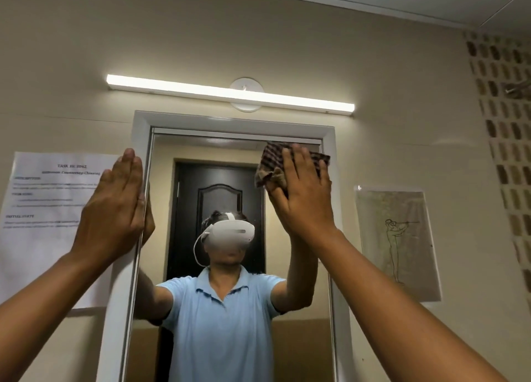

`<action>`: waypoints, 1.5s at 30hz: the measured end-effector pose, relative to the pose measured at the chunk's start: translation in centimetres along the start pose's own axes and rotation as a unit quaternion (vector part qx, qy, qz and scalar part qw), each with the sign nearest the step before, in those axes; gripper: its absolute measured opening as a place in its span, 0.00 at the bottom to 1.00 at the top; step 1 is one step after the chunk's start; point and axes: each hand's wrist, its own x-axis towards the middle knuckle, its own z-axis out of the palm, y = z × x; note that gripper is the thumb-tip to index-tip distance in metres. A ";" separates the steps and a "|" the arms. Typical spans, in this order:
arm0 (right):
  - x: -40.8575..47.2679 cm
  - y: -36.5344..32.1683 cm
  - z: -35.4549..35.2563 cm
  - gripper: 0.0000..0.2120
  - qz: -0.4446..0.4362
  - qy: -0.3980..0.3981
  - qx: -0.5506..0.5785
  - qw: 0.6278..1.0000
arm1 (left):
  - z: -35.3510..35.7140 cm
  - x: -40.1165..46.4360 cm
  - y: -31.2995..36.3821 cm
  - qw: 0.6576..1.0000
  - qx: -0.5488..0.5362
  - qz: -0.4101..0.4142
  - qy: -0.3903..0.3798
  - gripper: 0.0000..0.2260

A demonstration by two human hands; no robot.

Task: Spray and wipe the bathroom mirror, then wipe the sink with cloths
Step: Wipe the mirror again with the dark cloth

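While the brown checked cloth (290,163) is pressed flat against the glass, the wiping step of the tall white-framed bathroom mirror (230,309) is judged to be in hand. The cloth is found at the upper right corner of the glass, just under the top frame, bunched at its lower left edge. It is pinned by the right hand (301,197), whose grip is spread flat, fingers together, palm bearing on the fabric rather than closed around it. The left hand (115,206) is laid open and empty on the left frame edge, apparently as a brace. No spray bottle and no sink are in view; the spraying is therefore presumed done, though wetness on the glass cannot be made out.

Outward: a lit white tube lamp (230,94) above the frame, a printed white sheet (43,209) to the left, a line drawing in a clear sleeve (398,243) to the right.

Next move, as judged: the cloth drawn across and down in overlapping passes, pressure kept even, the lower glass covered before the sink is addressed.
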 end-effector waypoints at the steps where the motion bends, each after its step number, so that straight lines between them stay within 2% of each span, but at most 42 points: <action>1: -0.7 0.3 0.0 0.32 0.009 0.004 0.002 1.000 | 0.0 0.0 0.1 1.000 0.000 0.000 -0.001 0.29; 10: -8.9 -2.2 1.3 0.36 0.080 0.005 -0.008 0.997 | -0.5 -1.0 0.3 1.000 0.000 0.004 -0.014 0.29; 17: -2.4 -4.8 1.2 0.36 0.083 0.008 -0.019 0.996 | -0.4 -1.1 0.2 1.000 -0.003 0.008 -0.018 0.30; 24: 4.2 -13.0 2.8 0.35 -0.009 -0.014 -0.019 1.000 | -0.5 -1.1 0.3 0.999 -0.027 -0.001 -0.021 0.31; 28: 3.2 -18.3 3.9 0.35 -0.091 -0.033 -0.008 0.995 | -0.6 -1.1 0.5 0.998 -0.055 -0.002 -0.011 0.27; 31: 0.5 -20.2 4.9 0.34 -0.106 -0.019 -0.005 0.994 | -0.8 -1.7 0.4 0.996 -0.086 -0.005 -0.004 0.23; 35: -3.8 -20.1 5.2 0.34 -0.137 -0.024 0.003 0.990 | -0.9 -4.6 -0.7 0.997 -0.067 0.027 -0.030 0.28; 39: -7.1 -18.7 5.1 0.33 -0.189 -0.040 -0.018 0.981 | -0.9 -6.0 -0.6 0.999 -0.028 0.021 -0.041 0.31; 42: -7.9 -15.9 4.4 0.33 -0.216 -0.050 -0.036 0.974 | -1.1 -6.5 0.3 0.999 -0.011 0.015 -0.047 0.32; 45: -7.6 -11.9 3.4 0.34 -0.195 -0.055 -0.051 0.978 | -1.0 -7.5 0.6 0.999 0.003 0.013 -0.050 0.33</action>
